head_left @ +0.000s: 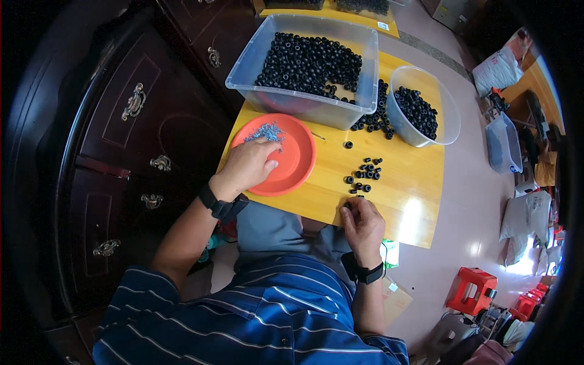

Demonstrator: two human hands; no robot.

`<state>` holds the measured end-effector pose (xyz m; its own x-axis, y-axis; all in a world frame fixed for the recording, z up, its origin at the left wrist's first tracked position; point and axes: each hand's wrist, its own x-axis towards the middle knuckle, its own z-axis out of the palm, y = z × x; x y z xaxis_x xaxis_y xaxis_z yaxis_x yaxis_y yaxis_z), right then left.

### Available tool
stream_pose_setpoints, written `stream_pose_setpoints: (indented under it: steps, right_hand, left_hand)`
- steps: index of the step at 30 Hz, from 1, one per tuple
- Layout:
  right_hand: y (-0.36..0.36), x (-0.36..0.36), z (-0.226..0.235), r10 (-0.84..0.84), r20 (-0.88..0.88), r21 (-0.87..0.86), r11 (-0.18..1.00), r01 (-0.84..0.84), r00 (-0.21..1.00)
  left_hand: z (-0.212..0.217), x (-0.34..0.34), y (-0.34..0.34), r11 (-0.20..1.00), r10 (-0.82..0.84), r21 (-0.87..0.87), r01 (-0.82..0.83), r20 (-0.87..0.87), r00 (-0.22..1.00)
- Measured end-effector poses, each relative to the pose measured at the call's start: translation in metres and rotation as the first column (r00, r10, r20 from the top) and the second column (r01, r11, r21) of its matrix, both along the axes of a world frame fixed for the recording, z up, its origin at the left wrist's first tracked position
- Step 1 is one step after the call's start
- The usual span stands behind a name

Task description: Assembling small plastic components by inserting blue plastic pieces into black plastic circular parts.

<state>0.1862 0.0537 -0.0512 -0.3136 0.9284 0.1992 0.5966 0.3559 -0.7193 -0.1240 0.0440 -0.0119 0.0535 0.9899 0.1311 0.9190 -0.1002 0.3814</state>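
My left hand point(244, 165) is over an orange-red plastic plate point(298, 164), thumb apart from the fingers. Its fingertips touch a small heap of tiny blue-grey pieces point(267, 131) on the far part of the plate. At the near table edge, my right hand point(363, 226) is closed in a pinch around a small black ring-shaped part point(347, 205), partly covered by the fingers. Just beyond it lies a loose group of similar black parts point(359, 175). A single black ring point(348, 145) sits farther back.
A large clear bin point(304, 102) of black rings stands at the far side of the yellow table point(401, 207). Right of it is a round clear tub point(450, 118), with more rings spilled between them. Dark drawers point(115, 152) rise on the left; a red stool point(471, 291) stands on the floor.
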Motion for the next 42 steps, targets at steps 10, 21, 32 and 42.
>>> stream_pose_setpoints:
  steps: [10,21,32,42]
  right_hand:
    - [0.003,0.0,-0.003,0.001,-0.009,0.008,1.0,-0.001,1.0]
    - [0.009,-0.003,0.0,-0.028,0.001,0.031,0.999,0.028,1.0]
    - [0.003,-0.002,-0.001,-0.051,0.036,-0.003,0.999,0.051,0.998]
    - [-0.006,0.002,-0.005,-0.131,-0.303,-0.01,0.991,0.134,0.944]
  left_hand:
    - [0.0,0.007,-0.003,0.996,0.072,-0.039,-0.074,-0.052,0.996]
    - [-0.015,0.002,-0.006,1.0,-0.022,0.018,0.022,0.023,0.999]
    - [-0.018,0.006,-0.01,0.999,0.036,-0.033,-0.036,-0.016,0.999]
    - [-0.016,0.001,-0.012,0.998,0.067,-0.001,-0.067,0.026,0.997]
